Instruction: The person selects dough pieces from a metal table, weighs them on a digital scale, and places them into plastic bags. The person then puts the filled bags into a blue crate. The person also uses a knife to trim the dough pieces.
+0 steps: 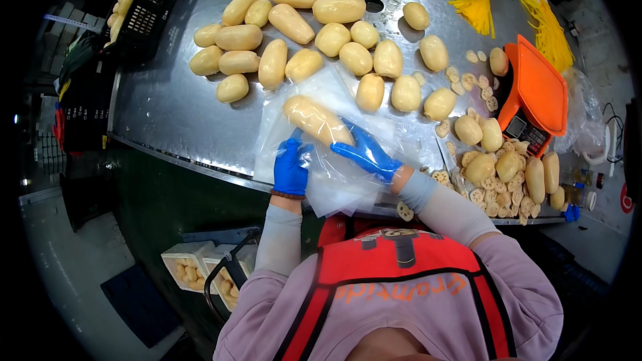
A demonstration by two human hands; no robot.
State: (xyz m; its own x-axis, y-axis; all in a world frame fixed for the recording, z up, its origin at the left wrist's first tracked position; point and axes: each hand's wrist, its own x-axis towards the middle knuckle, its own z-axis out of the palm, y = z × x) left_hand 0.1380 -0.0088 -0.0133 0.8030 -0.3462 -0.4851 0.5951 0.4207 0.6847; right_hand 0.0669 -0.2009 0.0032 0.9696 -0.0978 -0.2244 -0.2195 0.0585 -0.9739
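A peeled lotus root section (318, 120) lies at a slant inside a clear plastic bag (328, 173). My right hand (368, 150), in a blue glove, grips its lower right end, with glossy film over part of the fingers. Also gloved in blue, my left hand (292, 168) pinches the left side of the bag near the table's front edge. More flat clear bags (271, 155) are spread beneath. Just beyond them, several loose lotus root sections (291, 22) rest on the metal table (165, 95).
At right, an orange digital scale (541, 90) stands behind a heap of lotus root slices (501, 190). Bundles of yellow strips (481, 5) lie at the back right. A black crate (150, 5) holds roots at left. White foam boxes (183, 281) with roots stand below the table.
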